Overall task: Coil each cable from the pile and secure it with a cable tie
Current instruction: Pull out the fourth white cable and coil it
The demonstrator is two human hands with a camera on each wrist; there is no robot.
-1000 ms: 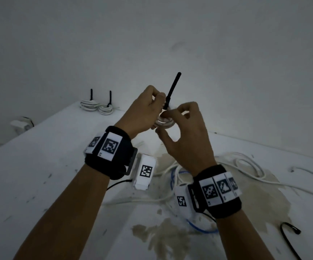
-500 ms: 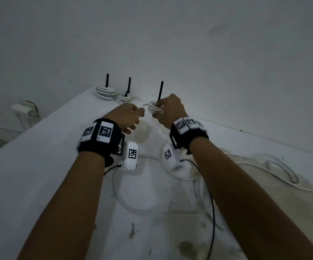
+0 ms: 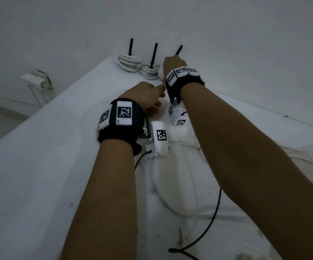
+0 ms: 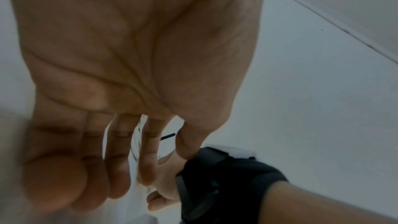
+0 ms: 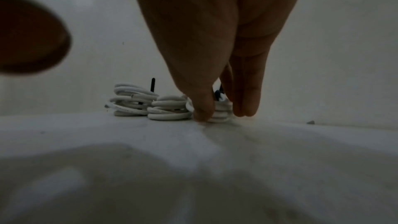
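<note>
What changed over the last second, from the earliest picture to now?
The right hand carried the newly tied coil from mid-air to the table, setting it beside two finished coils; it still pinches it. The left hand, which had gripped the coil, let go and dropped back. The finished coils and loose cables stayed put.

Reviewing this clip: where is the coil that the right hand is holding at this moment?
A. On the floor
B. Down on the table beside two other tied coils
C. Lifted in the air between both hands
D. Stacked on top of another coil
B: the right hand has the third coil resting on the table, its thumb and fingers on either side, next to the two tied coils.
</note>
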